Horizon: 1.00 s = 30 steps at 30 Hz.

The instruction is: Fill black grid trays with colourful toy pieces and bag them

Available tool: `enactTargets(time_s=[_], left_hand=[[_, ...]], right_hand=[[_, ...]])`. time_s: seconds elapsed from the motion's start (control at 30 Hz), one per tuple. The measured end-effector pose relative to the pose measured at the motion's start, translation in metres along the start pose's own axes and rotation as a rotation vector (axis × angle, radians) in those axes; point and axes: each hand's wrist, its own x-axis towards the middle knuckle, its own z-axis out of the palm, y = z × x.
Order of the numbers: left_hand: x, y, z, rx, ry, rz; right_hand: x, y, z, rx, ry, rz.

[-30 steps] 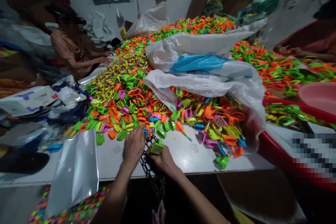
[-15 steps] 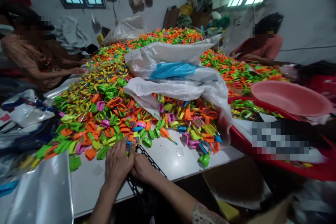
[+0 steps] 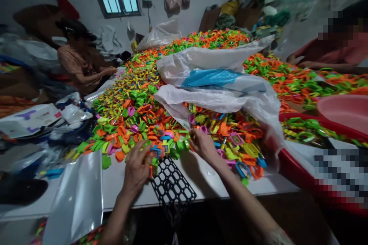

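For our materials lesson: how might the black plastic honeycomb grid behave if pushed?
The black plastic honeycomb grid is probably light, being mostly holes; fairly stiff, since its long sides look straight; and unlikely to roll, given its flat shape.

In front of you, the heap of plastic pieces (image 3: 146,111) mixes bright orange, lime green and yellow, dotted with pink-purple and blue. Your surface (image 3: 115,183) is white, and the black lattice (image 3: 171,184) on it repeats a pattern of rounded open cells. The whitish plastic sheet (image 3: 227,97) carries a bright blue patch (image 3: 211,78); the tub (image 3: 296,172) is red and the basin (image 3: 345,111) pink.
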Motion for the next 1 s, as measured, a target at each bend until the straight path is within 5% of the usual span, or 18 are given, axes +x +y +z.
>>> enactTargets(time_s=[0.1, 0.23, 0.37, 0.5, 0.63, 0.73, 0.83, 1.0], left_hand=[[-0.007, 0.008, 0.013, 0.091, -0.09, 0.123], [-0.011, 0.014, 0.023, 0.106, -0.069, 0.134], [-0.012, 0.012, 0.022, 0.106, -0.084, 0.099], [-0.015, 0.012, 0.025, 0.108, -0.104, 0.115], [-0.015, 0.012, 0.029, 0.17, -0.087, 0.141], [-0.01, 0.011, 0.03, 0.213, -0.083, 0.115], [-0.008, 0.01, 0.029, 0.199, -0.074, 0.132], [-0.011, 0.011, 0.026, 0.179, -0.073, 0.115]], right_hand=[[-0.045, -0.023, 0.038, 0.615, -0.063, 0.131], [-0.072, -0.04, 0.087, 0.872, -0.239, 0.319], [-0.07, -0.037, 0.105, 0.784, -0.211, 0.243], [-0.067, -0.034, 0.115, 0.417, -0.213, -0.01], [-0.061, -0.048, 0.126, 0.176, -0.273, -0.057], [-0.056, -0.056, 0.118, 0.136, -0.353, -0.071], [-0.057, -0.042, 0.083, 0.193, -0.333, -0.062], [-0.047, 0.016, 0.018, -0.28, -0.198, 0.34]])
